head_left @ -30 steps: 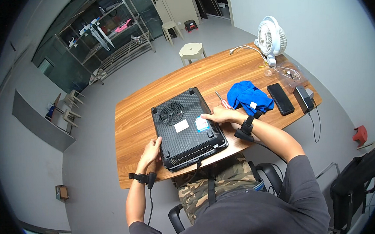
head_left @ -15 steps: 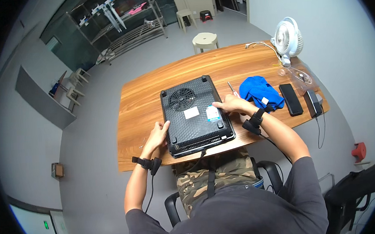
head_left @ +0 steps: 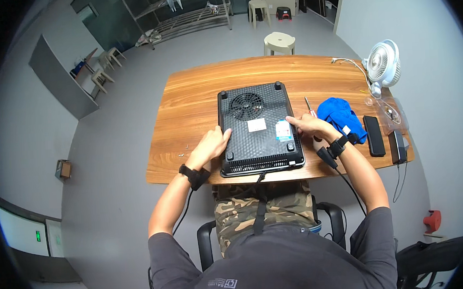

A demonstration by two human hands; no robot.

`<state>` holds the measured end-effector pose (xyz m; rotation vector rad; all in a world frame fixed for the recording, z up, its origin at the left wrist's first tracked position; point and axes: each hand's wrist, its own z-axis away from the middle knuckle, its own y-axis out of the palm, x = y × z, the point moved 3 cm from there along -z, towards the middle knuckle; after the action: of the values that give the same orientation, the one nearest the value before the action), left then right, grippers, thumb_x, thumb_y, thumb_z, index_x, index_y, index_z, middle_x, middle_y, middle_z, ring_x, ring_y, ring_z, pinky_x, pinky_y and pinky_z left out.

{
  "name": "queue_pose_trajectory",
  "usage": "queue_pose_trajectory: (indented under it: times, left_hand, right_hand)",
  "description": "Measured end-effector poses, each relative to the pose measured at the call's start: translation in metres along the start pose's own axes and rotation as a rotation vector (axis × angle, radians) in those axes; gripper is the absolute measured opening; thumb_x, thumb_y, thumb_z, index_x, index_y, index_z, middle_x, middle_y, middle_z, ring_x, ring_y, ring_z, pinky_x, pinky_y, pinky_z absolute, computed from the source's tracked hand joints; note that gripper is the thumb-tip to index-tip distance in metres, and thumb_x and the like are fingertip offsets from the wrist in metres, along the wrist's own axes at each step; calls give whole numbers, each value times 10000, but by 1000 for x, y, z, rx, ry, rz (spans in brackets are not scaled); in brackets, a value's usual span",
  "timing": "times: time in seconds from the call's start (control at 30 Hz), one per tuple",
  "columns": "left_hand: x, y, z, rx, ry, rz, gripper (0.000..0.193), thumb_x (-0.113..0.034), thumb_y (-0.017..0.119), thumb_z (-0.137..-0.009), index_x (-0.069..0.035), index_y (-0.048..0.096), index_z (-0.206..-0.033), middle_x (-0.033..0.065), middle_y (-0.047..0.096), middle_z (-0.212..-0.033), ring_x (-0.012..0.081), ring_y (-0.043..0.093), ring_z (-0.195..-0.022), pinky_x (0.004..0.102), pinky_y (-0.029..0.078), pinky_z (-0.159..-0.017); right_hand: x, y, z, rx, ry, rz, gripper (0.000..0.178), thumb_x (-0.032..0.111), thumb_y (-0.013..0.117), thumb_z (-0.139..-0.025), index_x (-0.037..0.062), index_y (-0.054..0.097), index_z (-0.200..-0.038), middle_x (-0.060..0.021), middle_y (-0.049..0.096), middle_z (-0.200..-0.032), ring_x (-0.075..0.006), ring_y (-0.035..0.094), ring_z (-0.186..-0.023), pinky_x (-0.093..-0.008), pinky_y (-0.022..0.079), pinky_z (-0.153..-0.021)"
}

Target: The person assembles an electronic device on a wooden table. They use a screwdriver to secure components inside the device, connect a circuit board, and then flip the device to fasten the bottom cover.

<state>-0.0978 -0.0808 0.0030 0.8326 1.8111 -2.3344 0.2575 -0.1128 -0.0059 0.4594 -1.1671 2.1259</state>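
Wooden table point(head_left: 197, 99) on grey floor — both hands point(head_left: 214, 143) point(head_left: 307, 125) (fingers open, gripping nothing) rest against the upturned black appliance point(head_left: 257, 127).

From my feed the room is evenly and softly lit from overhead, with no harsh glare. Around my left hand point(head_left: 213, 144) the wooden table point(head_left: 187, 110) shows only faint shadow; beside my right hand point(head_left: 307, 125) detail stays sharp. Straight edges bow outward, and black vignette swallows the corners. Far floor looks slightly soft.
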Motion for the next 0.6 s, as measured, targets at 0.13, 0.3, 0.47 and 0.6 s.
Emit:
queue_pose_trajectory:
  times: [0.13, 0.3, 0.47, 0.6]
  left_hand:
    - [2, 1, -2, -11, -7, 29, 624, -458, 438, -1057, 159, 532, -1083, 439, 627, -1019, 575, 600, -1051, 572, 493, -914]
    - [2, 2, 1, 30, -58, 30, 639, -474, 474, -1042, 154, 531, -1148, 425, 637, -1064, 551, 616, -1077, 550, 502, -944]
    - [-1, 2, 25, -71, -27, 84, 603, -411, 573, -1009, 101, 497, -1317, 386, 658, -1078, 512, 638, -1079, 523, 513, -942]
    - [-6, 1, 35, -39, -4, 118, 585, -382, 586, -1008, 99, 486, -1327, 388, 656, -1080, 508, 641, -1075, 518, 518, -933]
  right_hand:
    - [4, 3, 4, -35, -58, -1, 885, 730, 499, -942, -138, 673, -933, -164, 632, -729, -247, 582, -545, -414, 448, -431]
    - [-20, 8, -27, -56, -22, -25, 839, 725, 515, -938, -98, 665, -865, -124, 608, -674, -231, 554, -497, -394, 412, -391]
    - [-10, 7, -15, -14, -36, -78, 878, 711, 537, -935, -158, 658, -947, -175, 648, -805, -252, 634, -705, -403, 508, -570]
    - [-4, 5, -6, -7, -16, -112, 840, 688, 560, -935, -146, 654, -953, -152, 630, -808, -232, 599, -709, -376, 488, -581]
